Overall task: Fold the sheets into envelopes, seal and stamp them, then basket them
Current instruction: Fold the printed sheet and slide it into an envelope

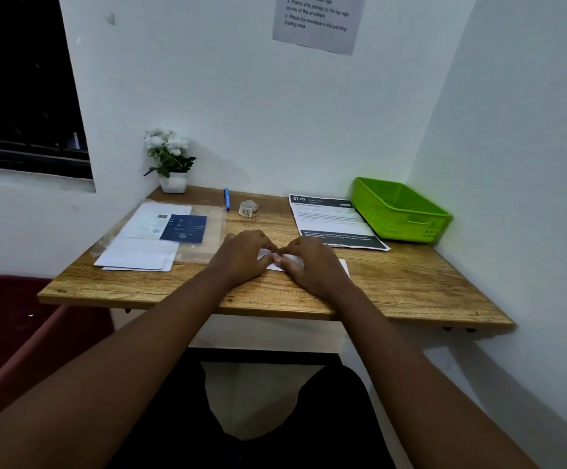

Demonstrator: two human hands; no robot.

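Pressing a folded white sheet (289,262) flat, both hands (245,253) (312,265) rest near the empty green basket (407,228).

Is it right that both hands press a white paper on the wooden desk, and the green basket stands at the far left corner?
Not quite. In the head view the green basket stands at the far right corner. Both hands, left and right, do press the white paper on the wooden desk.

Dim, cool light is falling from above and spreading evenly, the plant (170,154) is casting a soft shadow on the wall (275,113) behind it, the window (21,82) is showing black, and the wide lens is bending the edges while everything is looking slightly soft.
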